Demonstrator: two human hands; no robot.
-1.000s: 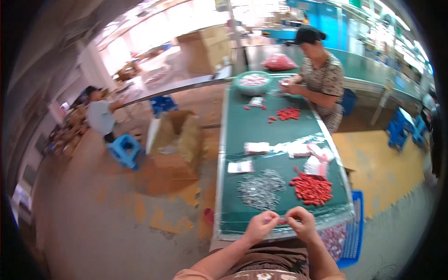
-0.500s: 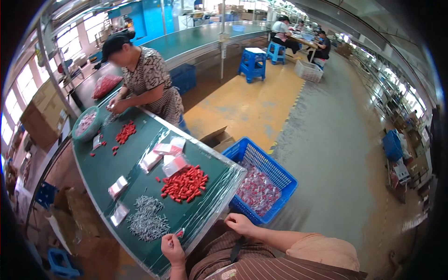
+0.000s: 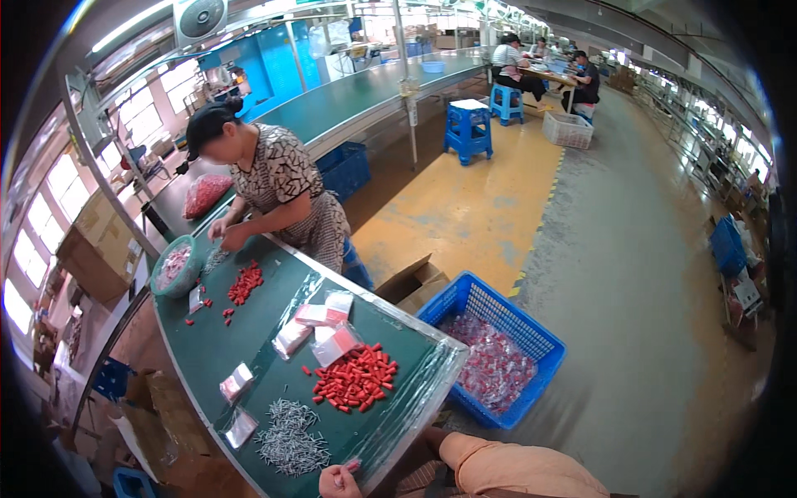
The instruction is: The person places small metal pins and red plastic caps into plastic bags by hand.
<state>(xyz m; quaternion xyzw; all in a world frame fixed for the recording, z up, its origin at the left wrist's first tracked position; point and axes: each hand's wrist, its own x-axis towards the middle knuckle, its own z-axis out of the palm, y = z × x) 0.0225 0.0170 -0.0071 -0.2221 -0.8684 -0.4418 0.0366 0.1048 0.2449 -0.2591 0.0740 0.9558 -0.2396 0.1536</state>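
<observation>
My left hand [image 3: 337, 483], partly cut off by the lower edge, is closed on a small clear bag [image 3: 353, 465] with red in it. It is at the near edge of the green-topped table [image 3: 274, 365], beside a pile of grey screws [image 3: 290, 440]. Farther right on the table lies a heap of red plastic plugs [image 3: 355, 378]. Stacks of small clear bags [image 3: 334, 344] touch its far side, and two more bag stacks [image 3: 237, 381] lie left of it. A peach sleeve [image 3: 515, 466] shows my right arm, but the right hand is out of the picture.
A blue basket [image 3: 552, 353] filled with small red-and-clear bags stands right of the table, beside an open carton [image 3: 415, 282]. Across the table a co-worker [image 3: 278, 178] handles small pieces near a green bowl [image 3: 193, 274]. Blue stools [image 3: 469, 133] stand behind on the yellow floor.
My view has shifted, so the table and basket sit lower and farther right. My right hand, earlier by the table corner and basket, has left the picture. My left hand still holds the small bag.
</observation>
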